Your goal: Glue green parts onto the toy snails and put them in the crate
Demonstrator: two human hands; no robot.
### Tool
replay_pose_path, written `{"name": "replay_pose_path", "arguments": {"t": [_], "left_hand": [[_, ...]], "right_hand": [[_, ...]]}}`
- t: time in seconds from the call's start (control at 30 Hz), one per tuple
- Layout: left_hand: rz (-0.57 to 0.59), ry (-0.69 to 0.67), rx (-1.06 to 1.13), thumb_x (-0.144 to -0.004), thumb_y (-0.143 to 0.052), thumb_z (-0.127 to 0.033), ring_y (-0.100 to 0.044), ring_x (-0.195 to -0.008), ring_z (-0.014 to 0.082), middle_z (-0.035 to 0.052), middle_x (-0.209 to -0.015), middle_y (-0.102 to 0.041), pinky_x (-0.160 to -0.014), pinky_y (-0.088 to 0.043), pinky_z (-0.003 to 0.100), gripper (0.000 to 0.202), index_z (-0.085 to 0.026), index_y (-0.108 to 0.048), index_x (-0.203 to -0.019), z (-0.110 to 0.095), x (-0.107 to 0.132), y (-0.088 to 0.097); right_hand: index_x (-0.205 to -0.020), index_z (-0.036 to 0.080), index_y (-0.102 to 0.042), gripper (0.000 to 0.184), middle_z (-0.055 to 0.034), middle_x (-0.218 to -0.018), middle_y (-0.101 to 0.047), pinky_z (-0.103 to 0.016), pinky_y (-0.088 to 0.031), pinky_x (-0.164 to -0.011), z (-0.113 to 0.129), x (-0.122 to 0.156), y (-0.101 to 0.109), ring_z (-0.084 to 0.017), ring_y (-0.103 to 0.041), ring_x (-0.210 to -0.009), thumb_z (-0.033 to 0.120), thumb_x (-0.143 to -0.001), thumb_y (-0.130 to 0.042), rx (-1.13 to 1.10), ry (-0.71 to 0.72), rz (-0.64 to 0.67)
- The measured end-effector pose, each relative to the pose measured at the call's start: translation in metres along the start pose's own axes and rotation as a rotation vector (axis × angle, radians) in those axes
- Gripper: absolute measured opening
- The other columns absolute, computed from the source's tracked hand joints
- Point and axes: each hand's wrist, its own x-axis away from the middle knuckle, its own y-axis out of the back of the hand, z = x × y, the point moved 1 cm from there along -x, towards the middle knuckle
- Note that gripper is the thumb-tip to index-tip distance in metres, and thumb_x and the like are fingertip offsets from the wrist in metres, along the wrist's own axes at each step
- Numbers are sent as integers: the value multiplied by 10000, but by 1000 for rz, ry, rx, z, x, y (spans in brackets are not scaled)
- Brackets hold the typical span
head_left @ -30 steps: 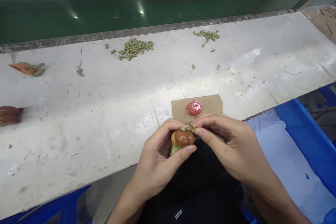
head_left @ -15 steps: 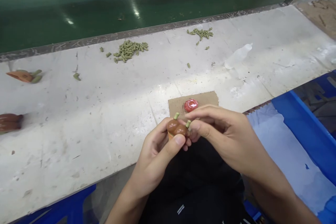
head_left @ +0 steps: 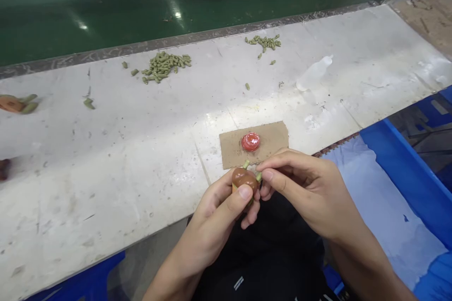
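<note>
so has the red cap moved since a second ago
No. The red cap sits at the same spot on the cardboard piece, beyond the brown toy; only the view shifted.

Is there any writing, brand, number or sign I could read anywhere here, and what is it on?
Nothing here can be read.
small white mark on the black garment: too small and blurred to read.
red cap on the cardboard: shiny, no legible lettering.
brown toy held between the left hand and right hand: no text shows.
</note>
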Motion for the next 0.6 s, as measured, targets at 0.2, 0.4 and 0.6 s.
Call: {"name": "replay_pose_path", "arguments": {"t": [0.2, 0.4, 0.6], "left_hand": [[-10, 4, 17, -1166, -746, -453, -533, -783, 125, 45, -1021, -640, -687, -458, 265, 273, -200, -835, -1112, 3, 1, -1], [-77, -19, -91, -1177, -717, -497, -572, -819, 155, 23, -961, -631, -732, -525, 268, 265, -253, -800, -1113, 2, 9, -2], [-217, -41, -584, -1145, -760, -467, -712, -906, 206, 20, -1029, -728, -801, -653, 254, 148, -324, -757, -1184, -4, 27, -4]], "right_hand": [[-989, 252, -890, 125, 6, -858, -852, -242, -725, -731, -3, 1, 1, -157, -851, -764, 198, -1072, -813, 4, 18, -3], [-1110, 277, -863, 128, -1, -978, -852, -293, -734, -761, -10, 9, -5, -174, -852, -821, 179, -1089, -783, -10, 85, -19], [-1633, 319, -644, 680, -99, -1618, -668, -401, -604, -1234, -3, 33, 11, -255, -685, -1455, 74, -1015, -790, 557, 382, 174]]}}
